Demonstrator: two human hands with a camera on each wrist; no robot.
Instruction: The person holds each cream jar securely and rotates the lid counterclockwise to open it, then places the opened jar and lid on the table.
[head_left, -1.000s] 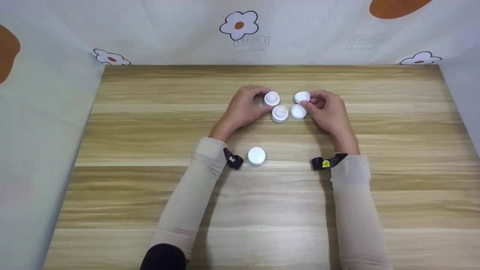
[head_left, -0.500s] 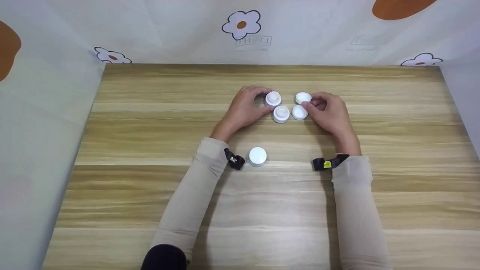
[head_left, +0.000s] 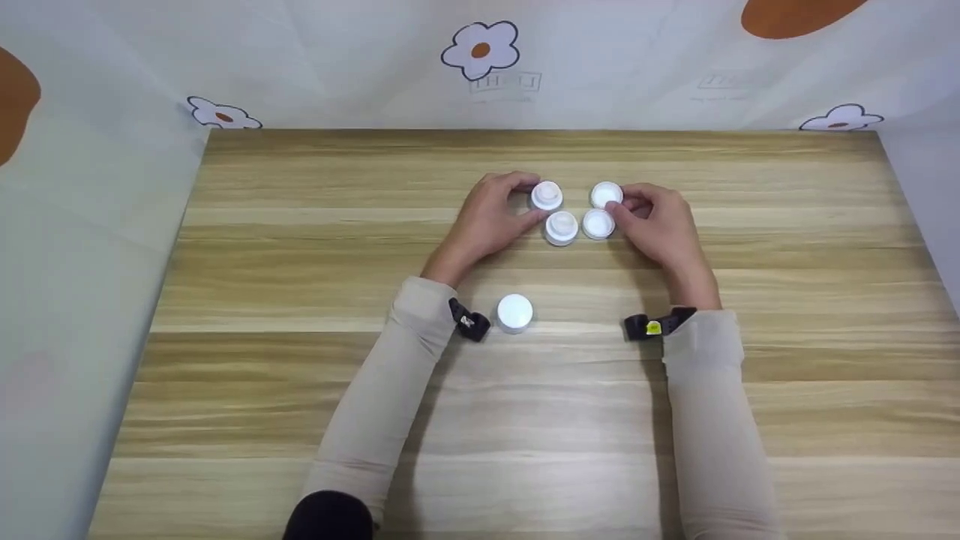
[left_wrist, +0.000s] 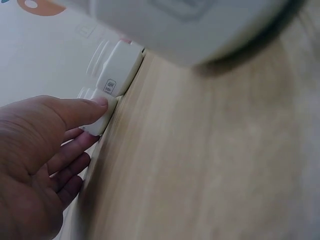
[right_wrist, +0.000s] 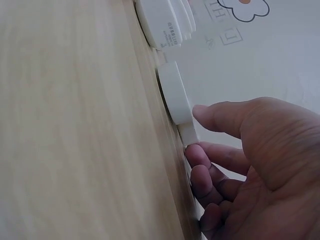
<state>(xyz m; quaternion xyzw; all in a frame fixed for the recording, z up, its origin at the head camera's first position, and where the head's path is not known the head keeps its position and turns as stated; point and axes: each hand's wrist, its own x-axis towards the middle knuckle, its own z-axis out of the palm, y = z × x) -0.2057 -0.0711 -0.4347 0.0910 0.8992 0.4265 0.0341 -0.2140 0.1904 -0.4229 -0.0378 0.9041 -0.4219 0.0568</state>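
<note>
Toward the back of the table, my left hand [head_left: 491, 214] holds a small white jar [head_left: 547, 196] between thumb and fingers. The jar has no lid on, and its pale raised neck faces up. Close in front of it stands a second uncapped jar [head_left: 561, 228]. My right hand [head_left: 660, 225] pinches a round white lid [head_left: 604, 193], hollow side up, by its right edge. Another lid [right_wrist: 174, 92] lies hollow side up just in front of that one. In the right wrist view it partly hides the pinched lid [right_wrist: 188, 134].
Nearer to me, a white jar with its lid on [head_left: 514, 312] stands beside the left wrist camera [head_left: 471, 325]. It looms large in the left wrist view. Behind the wooden table [head_left: 300, 180] rises a white flower-patterned backdrop [head_left: 360, 67].
The lid in my right hand has gone from tilted to lying flat. My left hand and the jar it holds have stayed almost still.
</note>
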